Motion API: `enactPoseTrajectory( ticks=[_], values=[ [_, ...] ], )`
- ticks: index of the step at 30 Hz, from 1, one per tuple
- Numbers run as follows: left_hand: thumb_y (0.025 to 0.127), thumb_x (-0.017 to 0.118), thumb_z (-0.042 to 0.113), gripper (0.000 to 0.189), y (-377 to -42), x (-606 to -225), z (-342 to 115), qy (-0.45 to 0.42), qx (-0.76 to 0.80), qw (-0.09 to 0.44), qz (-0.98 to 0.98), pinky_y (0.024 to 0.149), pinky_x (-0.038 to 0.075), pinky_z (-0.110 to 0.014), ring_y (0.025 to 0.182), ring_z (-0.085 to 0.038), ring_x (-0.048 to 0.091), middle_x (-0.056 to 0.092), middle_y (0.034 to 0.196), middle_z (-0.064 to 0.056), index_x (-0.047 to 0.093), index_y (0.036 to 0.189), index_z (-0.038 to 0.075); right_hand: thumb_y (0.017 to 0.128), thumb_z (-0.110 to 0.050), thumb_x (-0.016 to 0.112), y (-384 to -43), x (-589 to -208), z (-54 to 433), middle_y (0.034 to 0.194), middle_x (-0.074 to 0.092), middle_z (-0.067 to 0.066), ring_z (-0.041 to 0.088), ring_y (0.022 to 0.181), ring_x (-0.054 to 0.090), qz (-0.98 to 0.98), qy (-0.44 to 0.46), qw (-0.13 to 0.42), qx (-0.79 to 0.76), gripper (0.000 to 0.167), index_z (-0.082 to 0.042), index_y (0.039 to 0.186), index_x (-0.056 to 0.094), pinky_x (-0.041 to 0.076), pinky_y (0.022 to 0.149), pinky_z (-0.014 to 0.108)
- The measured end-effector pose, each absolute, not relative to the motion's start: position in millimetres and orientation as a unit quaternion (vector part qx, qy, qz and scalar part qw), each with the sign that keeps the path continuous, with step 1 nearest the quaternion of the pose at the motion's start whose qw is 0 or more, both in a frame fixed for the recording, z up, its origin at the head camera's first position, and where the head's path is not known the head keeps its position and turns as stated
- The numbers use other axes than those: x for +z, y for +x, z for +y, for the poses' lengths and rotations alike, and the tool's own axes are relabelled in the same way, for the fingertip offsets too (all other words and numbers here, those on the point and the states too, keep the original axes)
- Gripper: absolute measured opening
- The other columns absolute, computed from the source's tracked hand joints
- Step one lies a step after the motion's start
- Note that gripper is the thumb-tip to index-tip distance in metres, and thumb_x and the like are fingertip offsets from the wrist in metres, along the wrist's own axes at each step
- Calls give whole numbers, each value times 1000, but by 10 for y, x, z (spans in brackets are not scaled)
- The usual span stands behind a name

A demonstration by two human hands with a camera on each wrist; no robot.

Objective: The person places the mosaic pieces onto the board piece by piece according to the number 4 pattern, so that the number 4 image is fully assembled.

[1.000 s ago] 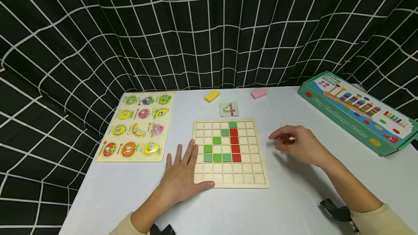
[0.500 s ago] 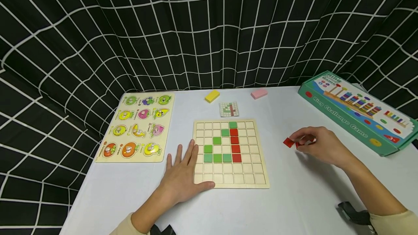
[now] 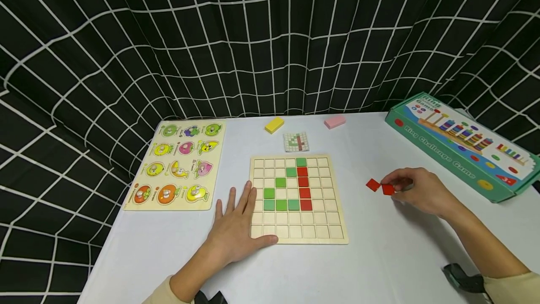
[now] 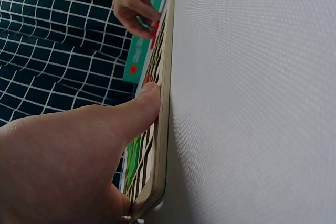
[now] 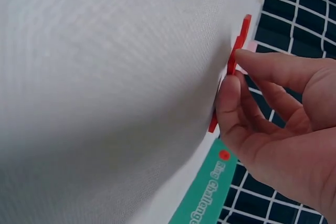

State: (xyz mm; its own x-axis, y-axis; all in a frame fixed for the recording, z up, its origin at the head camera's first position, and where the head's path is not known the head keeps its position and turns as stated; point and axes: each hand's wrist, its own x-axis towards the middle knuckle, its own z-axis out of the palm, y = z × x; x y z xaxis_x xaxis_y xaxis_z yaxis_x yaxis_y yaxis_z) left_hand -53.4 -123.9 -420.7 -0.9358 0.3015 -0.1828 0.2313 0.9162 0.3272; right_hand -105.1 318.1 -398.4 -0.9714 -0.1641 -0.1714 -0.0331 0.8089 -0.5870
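My left hand lies with spread fingers along the left edge of a wooden grid board, its thumb over the front edge. Green tiles form a stepped outline on the board, beside a column of red tiles. To the right of the board, my right hand pinches a red square tile between thumb and finger, low over the table. Another loose red tile lies just left of it. In the right wrist view a further red tile shows partly behind the fingers.
Behind the board lie a small pattern card, a yellow block and a pink block. A fruit peg puzzle lies at the left. The green game box stands at the right, before a black gridded curtain.
My right hand has moved rightward from near the board to the loose red tiles, which now show at its fingertips. My left hand has stayed in place on the board.
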Motion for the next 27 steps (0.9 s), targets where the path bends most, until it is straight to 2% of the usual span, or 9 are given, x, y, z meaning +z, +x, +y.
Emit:
enactPoseTrajectory(
  ticks=[12,27],
  values=[
    [82,65,81,121,-544,-4222,-1240,136,151,118,972,121,11,-75,161,-46,6,4,177,-5,16,168,11,80,-2,82,-1077,-4004,3184,93,72,5,21,88,62,954,-63,86,-282,34,-4,113,76,49,66,24],
    [83,64,81,121,-549,-4237,-1242,137,147,118,972,121,12,-74,161,-46,6,3,177,-5,15,168,11,85,-5,81,-1050,-3964,3163,97,73,10,23,89,59,952,-34,91,-290,33,-2,118,76,47,59,27]
  ],
)
